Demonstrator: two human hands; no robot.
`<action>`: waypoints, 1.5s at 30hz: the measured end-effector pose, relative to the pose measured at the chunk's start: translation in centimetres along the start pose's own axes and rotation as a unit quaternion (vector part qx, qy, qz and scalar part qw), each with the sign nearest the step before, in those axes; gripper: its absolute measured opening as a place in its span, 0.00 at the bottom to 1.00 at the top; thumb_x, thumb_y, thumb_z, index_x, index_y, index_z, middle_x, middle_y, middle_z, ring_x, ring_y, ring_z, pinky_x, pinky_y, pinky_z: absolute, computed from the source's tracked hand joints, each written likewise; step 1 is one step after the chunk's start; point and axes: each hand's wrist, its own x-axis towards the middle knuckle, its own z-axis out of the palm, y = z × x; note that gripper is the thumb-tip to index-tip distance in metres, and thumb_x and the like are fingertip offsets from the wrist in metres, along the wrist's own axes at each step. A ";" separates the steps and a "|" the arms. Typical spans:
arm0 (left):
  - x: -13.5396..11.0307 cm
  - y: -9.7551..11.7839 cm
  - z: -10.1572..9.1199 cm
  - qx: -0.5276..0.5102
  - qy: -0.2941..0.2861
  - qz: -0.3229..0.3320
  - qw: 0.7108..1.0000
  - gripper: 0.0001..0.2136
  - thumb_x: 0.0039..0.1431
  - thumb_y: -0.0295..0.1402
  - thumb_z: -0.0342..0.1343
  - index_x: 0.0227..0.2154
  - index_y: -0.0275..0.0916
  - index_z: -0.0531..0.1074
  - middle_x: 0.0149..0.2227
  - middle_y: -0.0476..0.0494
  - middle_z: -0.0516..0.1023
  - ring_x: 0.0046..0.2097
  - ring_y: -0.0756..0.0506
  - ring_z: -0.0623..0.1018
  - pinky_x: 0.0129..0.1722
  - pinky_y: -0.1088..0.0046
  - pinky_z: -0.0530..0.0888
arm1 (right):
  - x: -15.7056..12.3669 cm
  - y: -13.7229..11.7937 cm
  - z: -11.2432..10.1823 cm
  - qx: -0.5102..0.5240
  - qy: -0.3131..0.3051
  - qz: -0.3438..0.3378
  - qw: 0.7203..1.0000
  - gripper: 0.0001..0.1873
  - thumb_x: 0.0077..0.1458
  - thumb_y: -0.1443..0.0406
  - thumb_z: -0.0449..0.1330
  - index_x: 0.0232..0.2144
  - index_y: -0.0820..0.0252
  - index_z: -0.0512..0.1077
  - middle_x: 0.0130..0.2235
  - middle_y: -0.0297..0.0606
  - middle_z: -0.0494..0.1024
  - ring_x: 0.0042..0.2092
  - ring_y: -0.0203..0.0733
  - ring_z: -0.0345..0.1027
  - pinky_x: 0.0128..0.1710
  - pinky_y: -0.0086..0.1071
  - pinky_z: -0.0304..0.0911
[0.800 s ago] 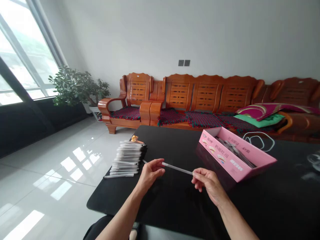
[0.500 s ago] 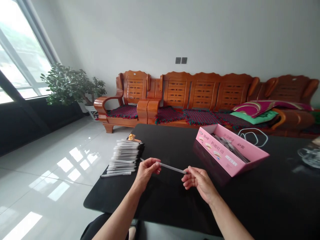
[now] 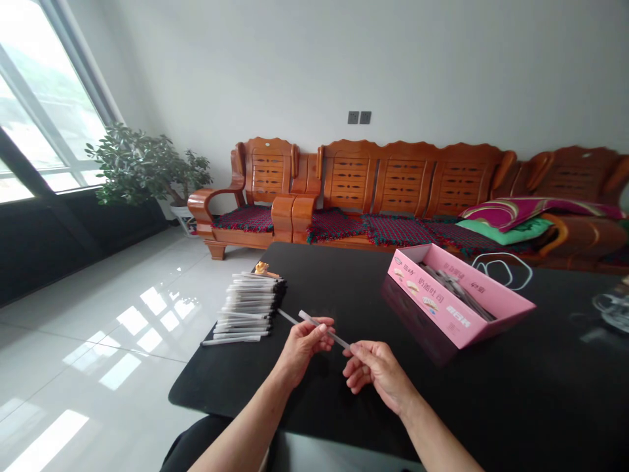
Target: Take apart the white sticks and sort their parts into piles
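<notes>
Over the black table [image 3: 339, 285], my left hand [image 3: 305, 344] and my right hand [image 3: 369, 368] hold one translucent white pen barrel [image 3: 338, 339] between them. My left fingers pinch it around the middle, while the right fingertips close on its lower right end. Its upper left end sticks out past my left hand. A second thin, pale stick [image 3: 287, 316] shows just behind my left hand; whether that hand holds it I cannot tell. Left of my hands lies a row of several white pens [image 3: 246, 308] with black ends pointing right.
A pink open box [image 3: 459, 301] with dark slim items inside stands to the right, a white cord [image 3: 515, 278] behind it. A small yellow figurine [image 3: 262, 268] sits beyond the pens. Wooden seats [image 3: 348, 183] line the wall; a glass object [image 3: 612, 311] is far right.
My hands have come closer together and a little nearer to me. My left hand now grips further along the barrel, leaving its end sticking out at upper left. The view has shifted slightly.
</notes>
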 end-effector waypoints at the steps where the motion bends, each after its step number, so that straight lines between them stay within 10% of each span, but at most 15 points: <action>1: -0.2 -0.2 0.3 0.002 -0.013 -0.010 1.000 0.16 0.52 0.38 0.62 0.39 0.29 0.76 0.33 0.38 0.78 0.30 0.50 0.76 0.32 0.75 0.72 | -0.1 0.2 0.3 0.005 -0.003 0.009 1.000 0.22 0.52 0.50 0.58 0.32 0.67 0.70 0.23 0.44 0.78 0.20 0.40 0.72 0.18 0.29 0.67; 19: -0.1 0.0 0.4 -0.018 -0.022 -0.012 1.000 0.16 0.53 0.41 0.60 0.35 0.30 0.75 0.33 0.38 0.77 0.29 0.50 0.75 0.33 0.74 0.71 | -0.1 0.7 0.9 0.114 -0.075 0.019 0.990 0.23 0.55 0.50 0.56 0.28 0.67 0.71 0.20 0.41 0.77 0.17 0.39 0.69 0.15 0.28 0.64; 45: 0.4 -0.3 0.1 -0.016 -0.018 0.001 1.000 0.15 0.54 0.40 0.60 0.35 0.30 0.75 0.33 0.39 0.77 0.29 0.51 0.75 0.33 0.75 0.71 | 0.3 0.4 0.5 0.023 -0.017 -0.033 0.999 0.19 0.49 0.53 0.62 0.29 0.66 0.71 0.22 0.40 0.77 0.19 0.38 0.70 0.19 0.29 0.66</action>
